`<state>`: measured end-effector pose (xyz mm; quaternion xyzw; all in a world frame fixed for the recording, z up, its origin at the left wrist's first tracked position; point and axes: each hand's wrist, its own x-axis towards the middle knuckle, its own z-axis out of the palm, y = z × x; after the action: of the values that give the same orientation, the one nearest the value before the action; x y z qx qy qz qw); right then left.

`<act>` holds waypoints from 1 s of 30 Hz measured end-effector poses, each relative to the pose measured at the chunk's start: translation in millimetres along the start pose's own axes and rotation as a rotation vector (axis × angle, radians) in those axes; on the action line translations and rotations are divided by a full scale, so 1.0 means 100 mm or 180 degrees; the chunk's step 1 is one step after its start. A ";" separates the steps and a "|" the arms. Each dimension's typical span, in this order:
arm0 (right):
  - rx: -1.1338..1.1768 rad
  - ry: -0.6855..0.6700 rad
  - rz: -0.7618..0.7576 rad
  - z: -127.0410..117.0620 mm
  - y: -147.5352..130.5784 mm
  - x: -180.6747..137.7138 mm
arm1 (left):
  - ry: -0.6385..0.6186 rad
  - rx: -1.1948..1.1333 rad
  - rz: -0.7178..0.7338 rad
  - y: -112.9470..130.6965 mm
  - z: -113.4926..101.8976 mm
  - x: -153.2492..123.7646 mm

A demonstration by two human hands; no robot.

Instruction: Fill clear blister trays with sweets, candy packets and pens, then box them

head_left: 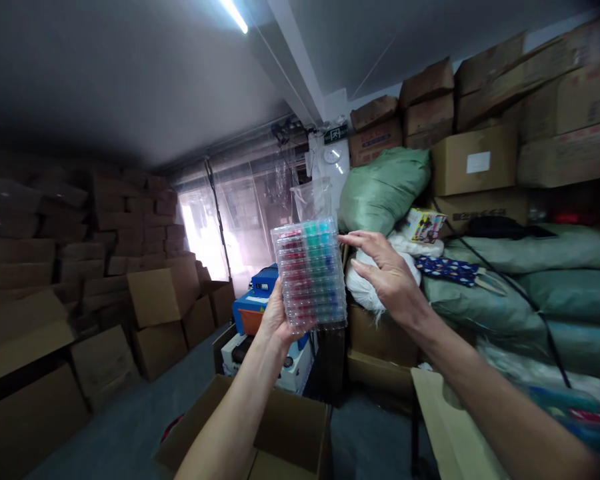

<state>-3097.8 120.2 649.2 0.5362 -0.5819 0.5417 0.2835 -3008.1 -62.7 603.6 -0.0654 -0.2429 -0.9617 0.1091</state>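
A stack of clear plastic cases [311, 277] with red, green and blue contents is held up in the middle of the view. My left hand [279, 317] grips the stack from its lower left side, with the fingers partly hidden behind it. On the other side, my right hand [383, 270] has its fingers stretched out toward the stack's upper right edge. Its fingertips are at or very near that edge; I cannot tell whether they touch. Below my left forearm stands an open cardboard box [293, 433].
Stacked cardboard boxes [155, 293] fill the left side. At right are green sacks [385, 190], more boxes [475, 160] and a blue patterned cloth item [447, 270]. A blue machine [253, 303] stands behind my left hand. A table edge [447, 427] is at lower right.
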 end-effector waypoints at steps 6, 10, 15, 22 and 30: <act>0.0322 0.0139 0.0164 -0.02 -0.07 -0.13 | 0.0281 0.0081 0.0126 0.01 -0.02 -0.05; 0.0502 0.0085 0.0551 0.02 -0.10 -0.26 | 0.0345 0.0104 0.0196 0.01 -0.03 -0.09; 0.0132 -0.0129 0.0525 0.03 -0.10 -0.26 | 0.0360 0.0265 0.0245 -0.02 -0.08 -0.10; -0.0375 -0.0388 0.0369 0.00 -0.08 -0.15 | 0.0108 0.0241 0.0075 -0.08 -0.09 -0.10; -0.0193 -0.0352 0.0429 -0.05 -0.07 -0.18 | 0.0060 0.0142 0.0011 -0.13 -0.03 -0.11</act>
<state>-3087.7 131.8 636.5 0.5161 -0.6476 0.5113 0.2300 -3001.1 -51.4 592.8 -0.0543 -0.2631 -0.9564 0.1144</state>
